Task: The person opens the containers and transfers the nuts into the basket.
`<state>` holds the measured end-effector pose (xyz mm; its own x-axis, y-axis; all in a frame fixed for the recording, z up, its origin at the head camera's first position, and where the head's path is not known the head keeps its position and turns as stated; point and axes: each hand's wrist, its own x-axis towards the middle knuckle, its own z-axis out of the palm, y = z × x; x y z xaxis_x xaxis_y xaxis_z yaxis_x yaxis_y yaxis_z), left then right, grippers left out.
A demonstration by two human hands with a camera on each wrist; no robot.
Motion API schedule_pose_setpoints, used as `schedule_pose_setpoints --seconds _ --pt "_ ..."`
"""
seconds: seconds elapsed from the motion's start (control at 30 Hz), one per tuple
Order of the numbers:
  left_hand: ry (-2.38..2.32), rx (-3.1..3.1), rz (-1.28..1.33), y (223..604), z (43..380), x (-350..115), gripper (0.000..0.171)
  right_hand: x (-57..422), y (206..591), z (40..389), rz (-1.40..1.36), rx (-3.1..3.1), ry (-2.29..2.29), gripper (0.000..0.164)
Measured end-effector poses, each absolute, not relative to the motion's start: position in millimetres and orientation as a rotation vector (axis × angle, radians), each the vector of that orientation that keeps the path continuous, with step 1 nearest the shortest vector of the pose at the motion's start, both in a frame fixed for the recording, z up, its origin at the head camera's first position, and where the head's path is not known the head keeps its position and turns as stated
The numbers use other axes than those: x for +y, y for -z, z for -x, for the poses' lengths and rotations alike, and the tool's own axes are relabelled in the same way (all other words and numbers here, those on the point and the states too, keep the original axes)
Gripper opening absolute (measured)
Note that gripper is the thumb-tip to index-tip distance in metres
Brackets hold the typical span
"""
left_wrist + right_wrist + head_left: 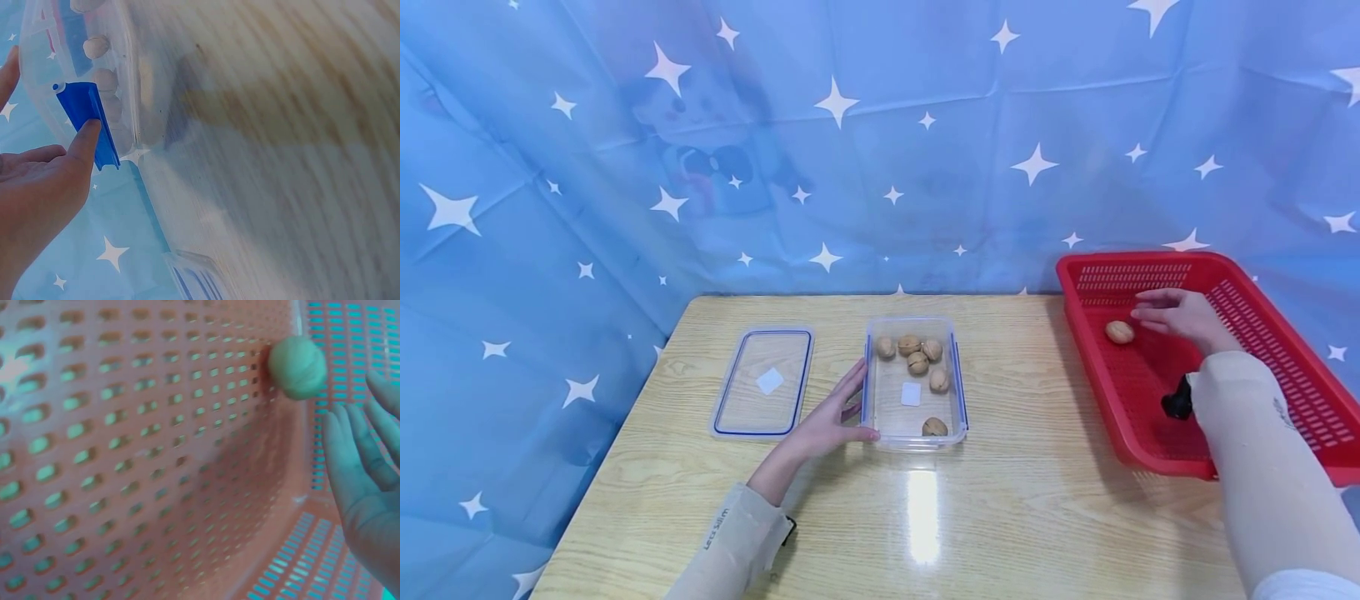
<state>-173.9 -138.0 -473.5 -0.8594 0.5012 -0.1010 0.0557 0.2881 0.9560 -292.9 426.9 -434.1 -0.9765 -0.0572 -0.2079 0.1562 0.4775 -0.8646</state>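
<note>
A clear plastic container (pixel 891 421) with blue side clips stands mid-table, holding several walnuts (pixel 917 362). My left hand (pixel 823 425) rests against its left side, fingers along the wall and thumb at the near left corner. In the left wrist view a fingertip touches the blue clip (pixel 87 112). My right hand (pixel 1183 317) is inside the red basket (pixel 1097 383), fingers extended. Just left of its fingertips lies a single walnut (pixel 1120 332) on the basket floor. The right wrist view shows this walnut (pixel 297 367) apart from the right hand (pixel 365 462).
A clear lid (pixel 763 383) with a blue seal lies flat on the table, left of the container. The wooden table (pixel 1022 500) meets a blue star-patterned curtain (pixel 925 167) at the back. The basket's perforated walls rise around the right hand.
</note>
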Motion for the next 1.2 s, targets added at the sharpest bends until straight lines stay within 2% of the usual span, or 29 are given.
schedule_pose_setpoints --seconds 0.23,0.33,0.57,1.2 --pt "-1.59 2.183 -0.488 473 173 -138 0.106 421 425 296 -0.084 2.662 1.345 0.08" --pt "-1.589 2.185 -0.484 472 173 -138 0.106 418 421 296 -0.097 2.717 1.26 0.085" --pt "-1.59 2.188 -0.481 472 173 -137 0.106 412 416 304 -0.062 2.655 1.407 0.078" --pt "-1.581 2.19 -0.486 471 173 -137 0.106 383 390 317 -0.01 2.751 1.342 0.076"
